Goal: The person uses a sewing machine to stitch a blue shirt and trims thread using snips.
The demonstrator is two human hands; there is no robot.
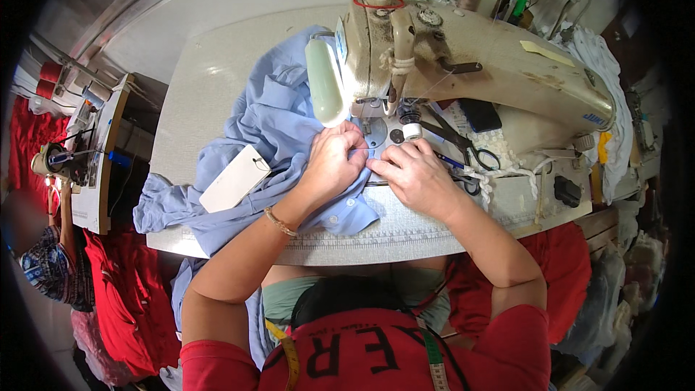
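One blue shirt (255, 124) lies w/ long axis approx. lower L–upper R.

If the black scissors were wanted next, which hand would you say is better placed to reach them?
Probably the right hand: it is nearer the black scissors, which lie to its right. The left hand is farther off, on the blue garment.

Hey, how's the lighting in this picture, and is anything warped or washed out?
Head view: the pale green lamp glares white along its right side, and the left hand below is brightly lit; head view: the table has a front edge that looks bowed, fitting fisheye distortion; head view: the corners fall to black.
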